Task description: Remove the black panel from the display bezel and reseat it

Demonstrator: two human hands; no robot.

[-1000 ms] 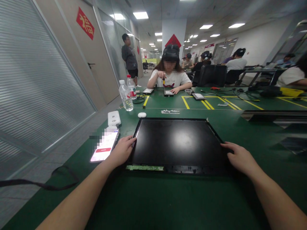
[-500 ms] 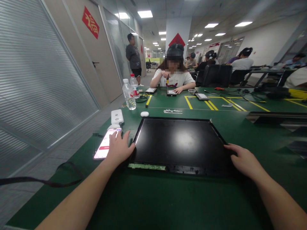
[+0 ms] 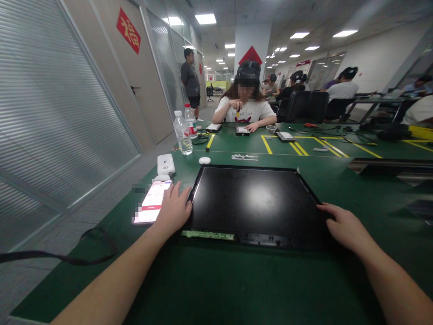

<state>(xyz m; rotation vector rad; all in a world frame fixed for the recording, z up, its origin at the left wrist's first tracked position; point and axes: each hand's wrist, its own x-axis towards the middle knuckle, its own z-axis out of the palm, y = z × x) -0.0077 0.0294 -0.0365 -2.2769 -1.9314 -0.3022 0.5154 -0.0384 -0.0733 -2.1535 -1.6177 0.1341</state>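
A black flat display panel (image 3: 250, 198) lies screen up on the table in front of me, with a green circuit strip (image 3: 208, 235) along its near left edge. My left hand (image 3: 174, 207) is at the panel's left edge, fingers spread and the thumb side touching the frame. It is also beside a lit phone (image 3: 153, 201), partly covering its right side. At the right edge, my right hand (image 3: 345, 225) grips the frame between its fingers, some of them curled out of sight.
A white power bank (image 3: 165, 164), a small white case (image 3: 204, 160) and two bottles (image 3: 183, 133) stand beyond the phone. Across the green table (image 3: 237, 280) a person in a white shirt (image 3: 248, 108) works with a screwdriver. Dark metal strips (image 3: 389, 165) lie at right.
My left hand has shifted right, off the phone screen and closer against the panel's left edge. My right hand stays at the right edge.
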